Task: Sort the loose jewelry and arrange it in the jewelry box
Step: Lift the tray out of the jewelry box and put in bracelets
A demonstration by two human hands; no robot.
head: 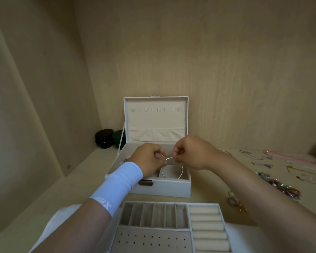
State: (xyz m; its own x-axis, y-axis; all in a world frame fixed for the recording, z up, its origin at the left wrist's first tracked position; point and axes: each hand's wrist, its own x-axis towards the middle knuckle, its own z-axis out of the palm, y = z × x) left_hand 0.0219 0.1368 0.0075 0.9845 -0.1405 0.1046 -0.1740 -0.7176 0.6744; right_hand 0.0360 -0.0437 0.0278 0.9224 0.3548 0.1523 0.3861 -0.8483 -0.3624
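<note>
Wooden shelf [44, 198]: tray [153, 232] before jewelry box [171, 188], loose jewelry [279, 185] right.

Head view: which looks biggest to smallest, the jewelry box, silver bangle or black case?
1. Jewelry box, clearly largest.
2. Bangle and black case look alike; the case sits farther back, so unranked.

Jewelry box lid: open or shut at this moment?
Open. The lid stands upright behind the base, its hooks and pocket facing the camera; left hand and right hand pinch a bangle over exposed compartments.
</note>
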